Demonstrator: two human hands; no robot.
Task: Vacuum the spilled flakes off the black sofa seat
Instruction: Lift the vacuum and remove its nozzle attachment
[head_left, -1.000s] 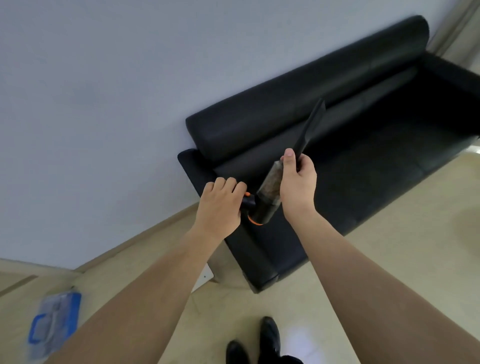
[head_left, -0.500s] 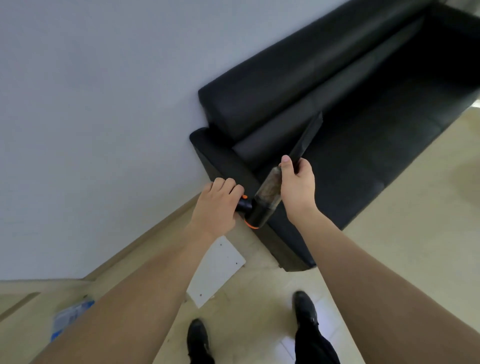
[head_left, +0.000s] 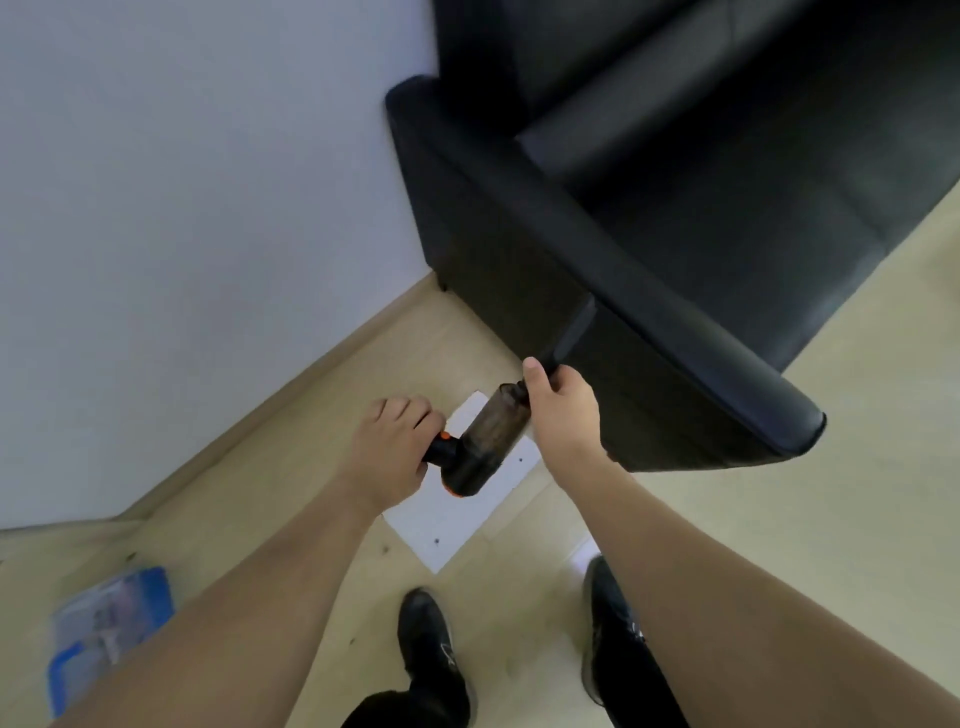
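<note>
Head view: a black handheld vacuum with clear dust canister and orange trim (head_left: 480, 447) is held over the pale floor, just left of the black leather sofa (head_left: 675, 218). The left hand (head_left: 392, 454) grips its handle at the near end; the right hand (head_left: 561, 410) pinches the base of the slim black crevice nozzle (head_left: 574, 332), which points toward the sofa's armrest. White flat sheet (head_left: 457, 514) lies below; blue-edged plastic packet (head_left: 104, 629) near left. No flakes discernible on the seat.
</note>
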